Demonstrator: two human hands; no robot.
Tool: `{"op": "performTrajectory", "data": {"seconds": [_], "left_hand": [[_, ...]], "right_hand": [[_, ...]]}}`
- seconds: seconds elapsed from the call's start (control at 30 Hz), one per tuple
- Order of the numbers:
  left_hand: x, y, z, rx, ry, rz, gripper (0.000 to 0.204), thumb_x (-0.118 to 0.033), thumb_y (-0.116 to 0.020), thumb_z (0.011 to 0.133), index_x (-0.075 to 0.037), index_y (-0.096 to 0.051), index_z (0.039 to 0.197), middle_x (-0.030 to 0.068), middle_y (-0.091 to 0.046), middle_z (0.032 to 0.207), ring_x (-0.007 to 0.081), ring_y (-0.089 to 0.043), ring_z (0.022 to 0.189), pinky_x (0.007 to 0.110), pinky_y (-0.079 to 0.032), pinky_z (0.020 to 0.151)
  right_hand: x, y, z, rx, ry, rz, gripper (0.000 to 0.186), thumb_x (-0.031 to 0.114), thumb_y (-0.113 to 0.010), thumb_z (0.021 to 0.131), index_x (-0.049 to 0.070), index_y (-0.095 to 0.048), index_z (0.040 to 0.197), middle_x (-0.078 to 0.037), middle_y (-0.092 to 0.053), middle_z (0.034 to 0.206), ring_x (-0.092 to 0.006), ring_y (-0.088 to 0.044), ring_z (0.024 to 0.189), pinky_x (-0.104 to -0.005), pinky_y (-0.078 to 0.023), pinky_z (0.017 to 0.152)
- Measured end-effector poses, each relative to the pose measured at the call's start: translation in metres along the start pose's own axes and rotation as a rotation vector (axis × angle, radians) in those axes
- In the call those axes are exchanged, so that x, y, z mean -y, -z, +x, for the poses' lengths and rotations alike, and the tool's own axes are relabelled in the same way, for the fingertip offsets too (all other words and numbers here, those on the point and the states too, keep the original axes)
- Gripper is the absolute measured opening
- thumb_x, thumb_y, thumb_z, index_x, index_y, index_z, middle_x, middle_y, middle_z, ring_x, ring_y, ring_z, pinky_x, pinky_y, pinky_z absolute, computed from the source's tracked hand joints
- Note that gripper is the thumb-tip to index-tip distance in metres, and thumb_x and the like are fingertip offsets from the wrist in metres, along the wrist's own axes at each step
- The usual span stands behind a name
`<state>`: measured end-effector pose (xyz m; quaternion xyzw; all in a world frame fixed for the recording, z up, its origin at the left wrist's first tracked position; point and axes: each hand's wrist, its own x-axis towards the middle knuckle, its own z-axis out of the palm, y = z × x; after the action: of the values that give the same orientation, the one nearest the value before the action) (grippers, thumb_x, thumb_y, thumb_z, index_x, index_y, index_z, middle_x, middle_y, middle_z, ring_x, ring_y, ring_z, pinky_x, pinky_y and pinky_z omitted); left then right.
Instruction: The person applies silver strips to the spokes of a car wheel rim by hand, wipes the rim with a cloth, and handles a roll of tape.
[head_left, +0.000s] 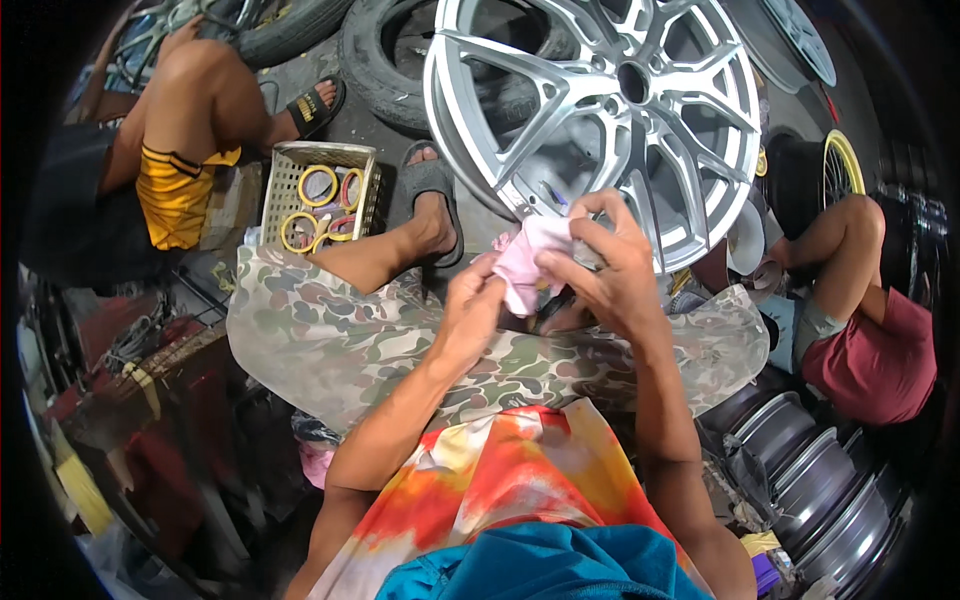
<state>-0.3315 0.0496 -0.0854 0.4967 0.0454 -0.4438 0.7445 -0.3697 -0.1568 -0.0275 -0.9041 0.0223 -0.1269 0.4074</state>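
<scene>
A pink cloth is bunched between my two hands, just in front of a large silver alloy wheel. My left hand pinches the cloth's left side between thumb and fingers. From the right, my right hand grips its other side, the fingers bent over it. The wheel stands tilted with its spoked face toward me, its lower rim close behind the cloth. Whether the cloth touches the rim I cannot tell.
A beige plastic basket with rolls of tape stands at the left. Black tires lie behind it. One person in yellow shorts sits at left, another in a maroon shirt at right. Several stacked wheel rims fill the lower right.
</scene>
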Motion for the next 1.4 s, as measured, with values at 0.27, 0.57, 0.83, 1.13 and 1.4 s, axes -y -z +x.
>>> {"op": "performTrajectory", "data": {"seconds": [0.27, 0.57, 0.83, 1.13, 1.4], "left_hand": [[0.005, 0.046, -0.001, -0.268, -0.563, 0.669, 0.024, -0.003, -0.039, 0.099, 0.000, -0.063, 0.097, -0.0010, -0.061, 0.083, 0.0063, -0.053, 0.074, 0.023, -0.043, 0.068], [-0.009, 0.023, -0.010, -0.210, -0.321, 0.611, 0.027, -0.003, -0.038, 0.100, -0.001, -0.065, 0.102, -0.0008, -0.057, 0.073, 0.0042, -0.047, 0.061, 0.024, -0.040, 0.057], [-0.017, 0.015, -0.014, -0.175, -0.239, 0.662, 0.028, -0.002, -0.039, 0.101, 0.003, -0.065, 0.107, 0.0028, -0.066, 0.091, 0.0069, -0.059, 0.082, 0.024, -0.049, 0.076], [-0.012, 0.020, -0.009, -0.148, -0.384, 0.708, 0.028, -0.001, -0.039, 0.100, 0.004, -0.065, 0.108, 0.0032, -0.067, 0.092, 0.0070, -0.059, 0.084, 0.024, -0.049, 0.077], [-0.012, 0.020, -0.010, -0.204, -0.351, 0.678, 0.025, -0.002, -0.041, 0.100, 0.003, -0.065, 0.105, 0.0036, -0.066, 0.090, 0.0067, -0.057, 0.081, 0.024, -0.048, 0.074]], "right_hand": [[-0.010, -0.013, 0.001, -0.109, -0.381, 0.293, 0.023, 0.021, -0.064, 0.104, -0.001, -0.067, 0.109, -0.015, -0.068, 0.087, -0.0249, -0.064, 0.077, -0.0353, -0.051, 0.074], [-0.023, -0.044, 0.007, -0.290, -0.106, -0.153, 0.013, 0.020, -0.074, 0.095, 0.008, -0.069, 0.097, -0.005, -0.068, 0.091, -0.0273, -0.066, 0.082, -0.0422, -0.039, 0.075], [-0.020, -0.051, 0.012, -0.328, -0.119, -0.209, 0.014, 0.022, -0.077, 0.093, 0.009, -0.071, 0.094, -0.003, -0.066, 0.090, -0.0243, -0.064, 0.083, -0.0405, -0.035, 0.078], [-0.022, -0.053, 0.013, -0.327, -0.055, -0.194, 0.015, 0.022, -0.079, 0.092, 0.008, -0.073, 0.094, -0.003, -0.066, 0.089, -0.0250, -0.057, 0.075, -0.0385, -0.033, 0.076], [-0.021, -0.052, 0.012, -0.294, -0.040, -0.202, 0.013, 0.021, -0.076, 0.093, 0.009, -0.070, 0.094, -0.003, -0.065, 0.088, -0.0257, -0.064, 0.081, -0.0409, -0.035, 0.078]]}}
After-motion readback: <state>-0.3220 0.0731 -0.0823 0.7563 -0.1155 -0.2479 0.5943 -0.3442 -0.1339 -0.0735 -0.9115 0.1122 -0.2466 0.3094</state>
